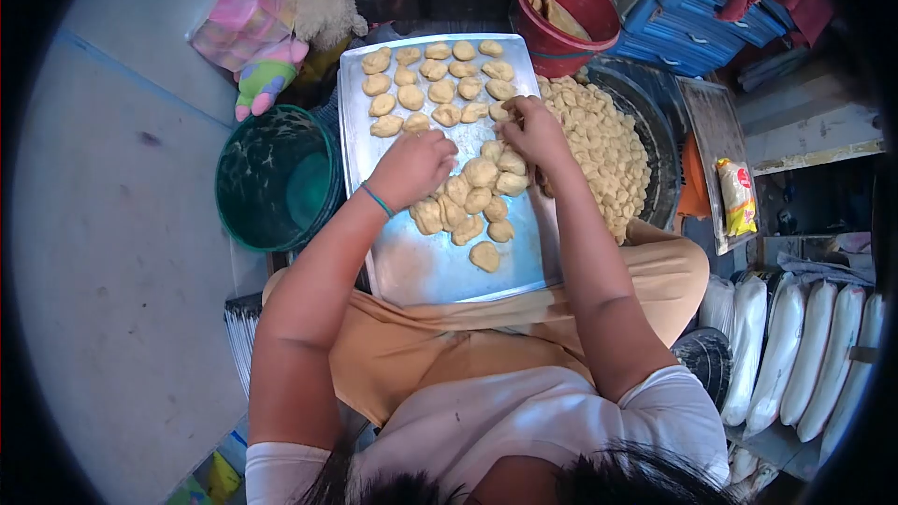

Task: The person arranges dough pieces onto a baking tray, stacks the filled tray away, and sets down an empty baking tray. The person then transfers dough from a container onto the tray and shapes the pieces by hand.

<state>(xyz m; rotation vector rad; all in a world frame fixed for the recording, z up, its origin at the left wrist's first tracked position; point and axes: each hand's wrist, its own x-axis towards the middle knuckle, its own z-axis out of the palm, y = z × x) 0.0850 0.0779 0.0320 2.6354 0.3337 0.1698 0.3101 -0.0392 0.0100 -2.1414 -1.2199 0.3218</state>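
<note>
Here, dough heap [475, 196], long axis slanting, just bodyward of left hand [412, 167] and right hand [540, 136]; both curled, contents I cannot tell.

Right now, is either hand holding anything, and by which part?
Can't tell: the right hand is at the right edge of a dough piece; the left hand hides any grasp.

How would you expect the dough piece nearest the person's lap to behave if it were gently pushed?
The dough piece would probably dent, as its lumpy, matte surface looks soft. Its uneven outline suggests it would hardly roll. The smooth-looking tray might let it slide.
</note>
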